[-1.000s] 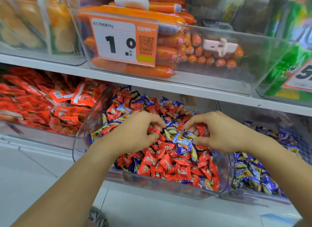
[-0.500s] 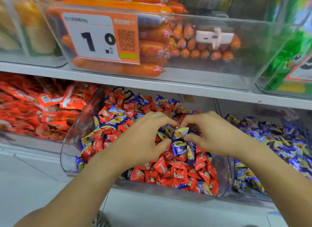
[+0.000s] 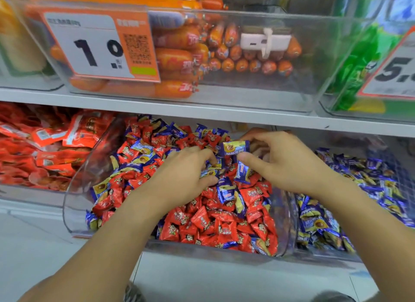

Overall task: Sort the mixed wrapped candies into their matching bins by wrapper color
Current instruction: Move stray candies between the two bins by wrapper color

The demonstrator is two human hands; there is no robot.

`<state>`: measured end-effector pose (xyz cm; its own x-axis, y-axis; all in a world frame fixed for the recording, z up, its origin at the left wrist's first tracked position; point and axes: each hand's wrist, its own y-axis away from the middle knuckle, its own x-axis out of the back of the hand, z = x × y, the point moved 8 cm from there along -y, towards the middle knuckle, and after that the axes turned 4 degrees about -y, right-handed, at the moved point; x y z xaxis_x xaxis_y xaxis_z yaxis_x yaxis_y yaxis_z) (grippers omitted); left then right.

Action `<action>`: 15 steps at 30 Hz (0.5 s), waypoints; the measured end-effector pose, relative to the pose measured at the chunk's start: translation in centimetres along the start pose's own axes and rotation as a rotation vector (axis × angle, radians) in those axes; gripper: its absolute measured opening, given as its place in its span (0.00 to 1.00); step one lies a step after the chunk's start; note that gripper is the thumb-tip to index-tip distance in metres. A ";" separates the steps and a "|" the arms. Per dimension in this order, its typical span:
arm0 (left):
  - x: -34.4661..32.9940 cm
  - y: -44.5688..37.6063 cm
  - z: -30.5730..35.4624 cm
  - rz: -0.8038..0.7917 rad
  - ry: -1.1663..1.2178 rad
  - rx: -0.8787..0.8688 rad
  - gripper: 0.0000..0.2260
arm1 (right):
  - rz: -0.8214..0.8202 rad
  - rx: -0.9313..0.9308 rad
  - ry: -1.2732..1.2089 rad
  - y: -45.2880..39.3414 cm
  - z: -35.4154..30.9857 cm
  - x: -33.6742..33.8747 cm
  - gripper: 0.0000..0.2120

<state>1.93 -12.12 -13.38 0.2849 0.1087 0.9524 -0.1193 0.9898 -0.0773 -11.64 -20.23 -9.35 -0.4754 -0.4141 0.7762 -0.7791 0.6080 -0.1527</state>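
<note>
A clear middle bin [image 3: 74,193] holds a heap of red candies [image 3: 208,223] mixed with blue candies [image 3: 225,190]. My right hand [image 3: 285,164] is over the heap and pinches a blue wrapped candy [image 3: 235,147] between thumb and fingers, lifted just above the pile. My left hand [image 3: 179,175] lies in the heap with its fingertips curled on small blue candies [image 3: 212,166]. To the right stands a clear bin of blue candies [image 3: 359,189].
A bin of red flat packets [image 3: 51,149] sits to the left. The white shelf edge [image 3: 202,110] runs above the bins, with a clear bin of orange sausages [image 3: 179,54] and a price tag [image 3: 96,47] on it. Green packets [image 3: 359,61] stand at the upper right.
My right hand has lifted a blue candy up out of the heap. The left hand stays in the pile, fingers still closing on blue candies. The camera has moved closer.
</note>
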 end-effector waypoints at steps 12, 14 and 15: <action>1.5 -0.3 0.2 0.133 0.193 0.022 0.10 | -0.071 -0.031 -0.031 0.9 0.5 0.4 0.10; 1.8 -0.1 -0.2 0.136 0.208 0.030 0.09 | -0.099 -0.004 -0.028 1.0 0.4 0.0 0.10; 1.9 0.1 -0.5 0.135 0.244 0.054 0.12 | -0.116 0.010 -0.030 1.0 0.4 -0.2 0.08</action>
<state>2.88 -11.75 -11.75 0.4830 0.2651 0.8345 -0.2209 0.9591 -0.1768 -12.49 -19.75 -9.92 -0.3934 -0.5018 0.7704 -0.8336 0.5481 -0.0687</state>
